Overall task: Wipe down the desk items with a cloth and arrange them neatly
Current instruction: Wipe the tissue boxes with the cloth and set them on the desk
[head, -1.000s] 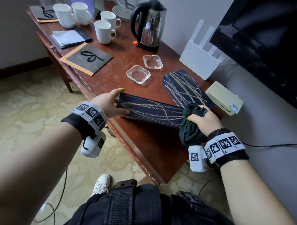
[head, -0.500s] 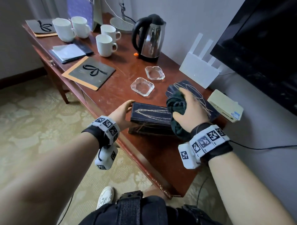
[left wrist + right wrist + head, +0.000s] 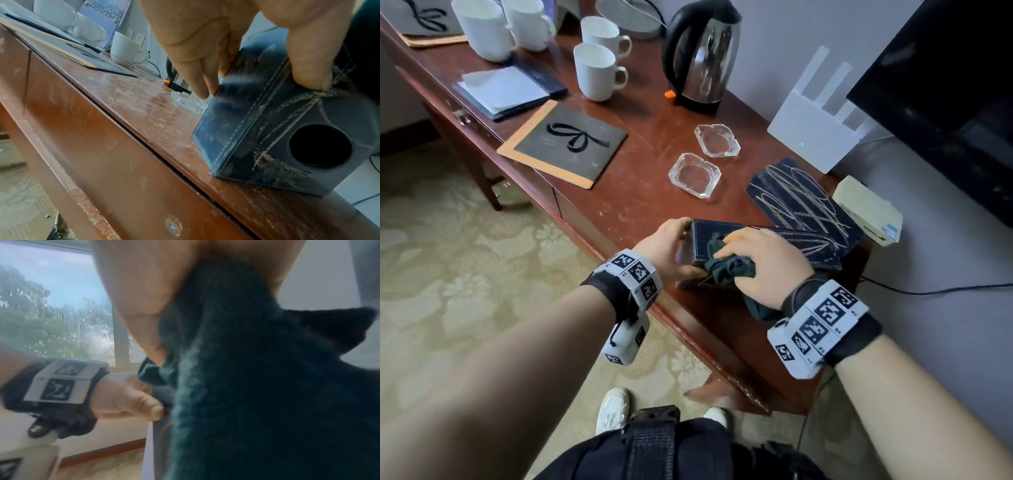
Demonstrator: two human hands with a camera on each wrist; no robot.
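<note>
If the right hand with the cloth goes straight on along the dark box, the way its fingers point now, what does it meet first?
Most likely the left hand, which grips the near end of the dark box. The right hand presses the green cloth there, fingers pointing toward it. Depth is unclear; they look close together.

The worktop (image 3: pixel 640 192) is reddish-brown with pale scuffs. The box (image 3: pixel 784 248) is dark navy with pale stitching and tan scribbled lines; the flat panel (image 3: pixel 801 202) behind it bears the same scribbles. The cloth (image 3: pixel 732 269) is dark teal. Four mugs (image 3: pixel 594 72) are white, the kettle (image 3: pixel 702 54) black and silver, the mat (image 3: pixel 566 145) grey with an orange border and a black bow, the carpet (image 3: pixel 465 274) beige-patterned
</note>
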